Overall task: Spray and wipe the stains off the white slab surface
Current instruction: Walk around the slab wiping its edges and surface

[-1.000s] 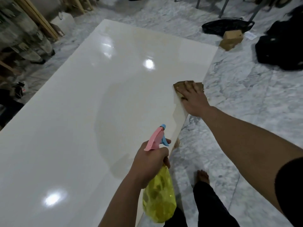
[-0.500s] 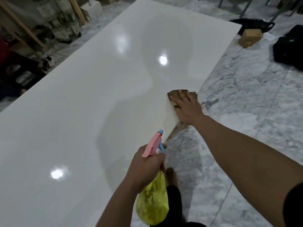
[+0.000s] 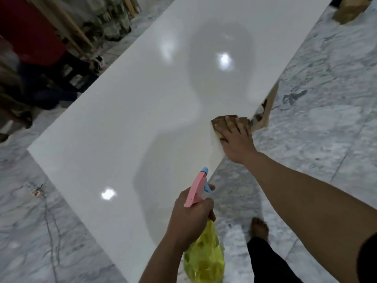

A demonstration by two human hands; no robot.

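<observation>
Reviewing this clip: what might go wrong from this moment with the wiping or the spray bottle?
1. The right hand presses the brown cloth right at the white slab edge, so a stroke could slide off it.
2. That edge looks chipped nearby, which might snag the cloth or fingers.
3. The bare foot stands under the spray bottle in the left hand; drips could make the floor slippery.
</observation>
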